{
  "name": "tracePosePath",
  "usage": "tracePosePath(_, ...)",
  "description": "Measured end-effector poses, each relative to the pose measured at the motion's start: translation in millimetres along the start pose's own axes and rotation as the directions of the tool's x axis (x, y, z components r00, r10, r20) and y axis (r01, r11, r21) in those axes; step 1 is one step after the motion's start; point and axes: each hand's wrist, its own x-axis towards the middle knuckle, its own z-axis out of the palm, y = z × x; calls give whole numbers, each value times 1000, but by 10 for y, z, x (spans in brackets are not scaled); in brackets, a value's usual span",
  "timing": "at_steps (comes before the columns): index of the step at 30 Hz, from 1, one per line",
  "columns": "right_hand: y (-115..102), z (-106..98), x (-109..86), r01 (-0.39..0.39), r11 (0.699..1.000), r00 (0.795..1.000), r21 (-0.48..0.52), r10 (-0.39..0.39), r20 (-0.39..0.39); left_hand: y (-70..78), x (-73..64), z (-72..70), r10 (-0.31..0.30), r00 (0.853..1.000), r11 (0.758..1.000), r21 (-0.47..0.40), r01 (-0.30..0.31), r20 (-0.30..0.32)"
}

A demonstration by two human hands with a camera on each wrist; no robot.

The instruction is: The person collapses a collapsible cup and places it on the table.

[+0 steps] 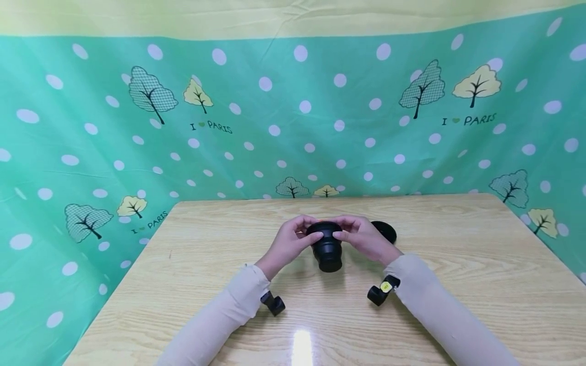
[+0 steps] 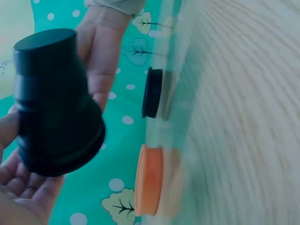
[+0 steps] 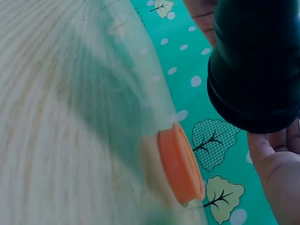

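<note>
The left hand (image 1: 288, 243) and right hand (image 1: 367, 240) pinch the black cup (image 1: 328, 250) from its left and right sides, where even, light pressure should best keep it steady.

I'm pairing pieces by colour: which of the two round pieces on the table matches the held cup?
The black piece, beside the right hand in the head view: black like the cup, while the other piece is orange.

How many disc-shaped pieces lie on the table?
2: the black disc, partly behind the right hand; the orange disc, beyond the held black tapered piece. More could be hidden.
</note>
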Motion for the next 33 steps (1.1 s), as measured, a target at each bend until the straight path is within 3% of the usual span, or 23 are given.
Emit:
tracePosePath(8, -71, 67, 3, 22, 996, 998, -91, -28, -64, -36, -22, 30, 130, 988, 992, 11, -130, -81)
tracePosePath(19, -124, 152, 14, 74, 985, 989, -157, -93, -117, -52, -27, 15, 155, 984, 988, 33, -153, -91)
tracePosePath(28, -142, 182, 21, 91, 973, 977, -212, -129, -171, 220, -106, 18, 228, 969, 970, 108, -218, -94)
tracePosePath(33, -132, 197, 18, 126, 958, 964, -258, -179, -194, 220, -100, 24, 254, 961, 962, 133, -239, -111)
